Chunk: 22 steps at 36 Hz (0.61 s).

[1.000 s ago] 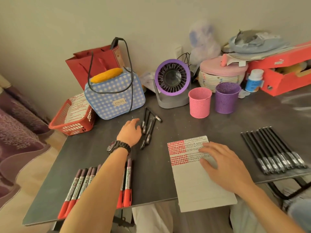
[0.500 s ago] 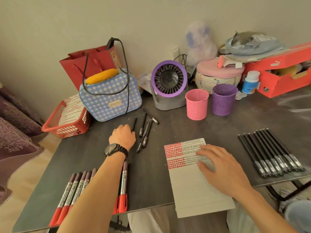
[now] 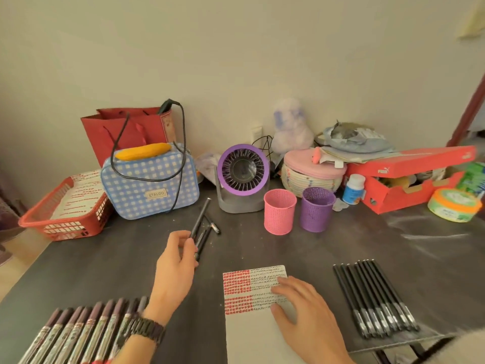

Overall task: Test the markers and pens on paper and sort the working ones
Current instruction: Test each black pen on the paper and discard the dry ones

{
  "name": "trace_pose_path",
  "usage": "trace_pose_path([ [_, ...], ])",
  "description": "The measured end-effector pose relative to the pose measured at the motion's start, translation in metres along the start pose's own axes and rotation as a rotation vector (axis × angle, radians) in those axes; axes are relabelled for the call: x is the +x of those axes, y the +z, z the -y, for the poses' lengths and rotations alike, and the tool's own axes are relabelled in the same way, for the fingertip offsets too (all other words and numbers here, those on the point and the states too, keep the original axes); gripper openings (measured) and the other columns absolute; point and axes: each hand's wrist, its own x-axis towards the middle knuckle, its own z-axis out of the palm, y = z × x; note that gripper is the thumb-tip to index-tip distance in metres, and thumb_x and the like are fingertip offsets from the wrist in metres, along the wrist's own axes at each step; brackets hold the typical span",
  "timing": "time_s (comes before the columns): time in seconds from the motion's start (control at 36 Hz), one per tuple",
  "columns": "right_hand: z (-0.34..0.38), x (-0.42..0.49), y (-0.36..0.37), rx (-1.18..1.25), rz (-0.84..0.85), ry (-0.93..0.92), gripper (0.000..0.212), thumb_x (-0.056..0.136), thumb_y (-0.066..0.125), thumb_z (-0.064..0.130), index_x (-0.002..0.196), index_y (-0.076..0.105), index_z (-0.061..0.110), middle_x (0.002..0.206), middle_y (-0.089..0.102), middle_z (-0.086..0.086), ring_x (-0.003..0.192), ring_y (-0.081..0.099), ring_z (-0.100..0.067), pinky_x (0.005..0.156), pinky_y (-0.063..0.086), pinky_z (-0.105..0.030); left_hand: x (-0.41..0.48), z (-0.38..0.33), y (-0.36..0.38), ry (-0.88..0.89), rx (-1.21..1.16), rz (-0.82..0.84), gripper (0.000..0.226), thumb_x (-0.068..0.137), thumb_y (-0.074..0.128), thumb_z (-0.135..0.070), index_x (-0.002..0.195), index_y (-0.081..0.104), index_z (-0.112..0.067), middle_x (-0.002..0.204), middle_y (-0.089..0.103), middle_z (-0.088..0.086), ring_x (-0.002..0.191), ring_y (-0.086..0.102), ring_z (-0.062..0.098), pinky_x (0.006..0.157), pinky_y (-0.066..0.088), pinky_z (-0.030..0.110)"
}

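While the left grip (image 3: pixel 174 266) pinches one black pen (image 3: pixel 200 218), the right grip (image 3: pixel 301 311) lies released, fingers spread, on the test paper (image 3: pixel 249 334).
The held pen tilts up and away above a few loose black pens (image 3: pixel 203 241) on the dark counter (image 3: pixel 367 245). The paper, at the near edge, bears red and black marks. A row of black pens (image 3: pixel 372 298) lies to its right, red markers (image 3: pixel 86 329) at the near left, and a pink mesh cup (image 3: pixel 279 211) and purple mesh cup (image 3: pixel 317 208) farther back.
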Motion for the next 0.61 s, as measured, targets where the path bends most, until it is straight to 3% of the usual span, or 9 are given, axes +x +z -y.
trace_pose_path([
  [0.08, 0.003, -0.002, -0.005, 0.038, -0.024, 0.033, 0.039, 0.083, 0.052, 0.070, 0.110, 0.069, 0.048, 0.136, 0.040, 0.041, 0.124, 0.037, 0.017, 0.102, 0.038, -0.018, -0.038, -0.008, 0.011, 0.052, -0.079, 0.061, 0.018, 0.099, 0.058, -0.025, 0.101, 0.059, -0.043, 0.090, 0.068, -0.015, 0.070, 0.062, 0.006, 0.062, 0.045, 0.010],
  [0.19, 0.008, -0.005, -0.018, 0.272, -0.093, 0.024, 0.048, 0.084, 0.046, 0.081, 0.104, 0.071, 0.045, 0.123, 0.060, 0.029, 0.122, 0.054, 0.001, 0.098, 0.041, -0.017, -0.076, -0.004, 0.032, 0.126, -0.036, 0.188, 0.022, 0.096, 0.066, -0.023, 0.104, 0.063, -0.043, 0.104, 0.066, -0.024, 0.095, 0.064, 0.003, 0.077, 0.047, 0.012],
  [0.28, 0.011, -0.006, -0.027, 0.452, -0.077, 0.071, 0.040, 0.085, 0.050, 0.074, 0.096, 0.073, 0.042, 0.105, 0.071, 0.024, 0.110, 0.062, -0.006, 0.089, 0.045, -0.017, -0.090, -0.001, 0.047, 0.226, 0.015, 0.279, 0.032, 0.091, 0.074, -0.015, 0.102, 0.065, -0.044, 0.110, 0.065, -0.027, 0.097, 0.064, 0.006, 0.078, 0.048, 0.015],
  [0.42, 0.017, 0.000, -0.034, 0.694, -0.060, 0.198, 0.018, 0.089, 0.070, 0.054, 0.090, 0.077, 0.037, 0.085, 0.077, 0.004, 0.084, 0.071, -0.010, 0.076, 0.051, -0.017, -0.099, -0.001, 0.061, 0.274, 0.064, 0.374, 0.031, 0.090, 0.074, -0.029, 0.103, 0.063, -0.055, 0.111, 0.063, -0.035, 0.099, 0.060, -0.008, 0.080, 0.040, 0.004],
  [0.5, 0.015, 0.002, -0.034, 0.770, -0.074, 0.241, 0.013, 0.086, 0.070, 0.042, 0.086, 0.078, 0.032, 0.076, 0.075, 0.001, 0.076, 0.069, -0.008, 0.073, 0.051, -0.016, -0.103, -0.002, 0.066, 0.289, 0.101, 0.424, 0.019, 0.094, 0.067, -0.038, 0.110, 0.064, -0.048, 0.109, 0.064, -0.031, 0.098, 0.059, -0.006, 0.078, 0.040, 0.006],
  [0.61, 0.011, 0.001, -0.032, 0.823, -0.090, 0.251, 0.019, 0.085, 0.068, 0.036, 0.080, 0.078, 0.021, 0.068, 0.069, -0.003, 0.069, 0.065, -0.008, 0.071, 0.051, -0.018, -0.106, -0.005, 0.073, 0.278, 0.243, 0.519, 0.020, 0.100, 0.046, -0.050, 0.114, 0.055, -0.040, 0.097, 0.059, -0.021, 0.089, 0.052, 0.003, 0.071, 0.036, 0.015],
])
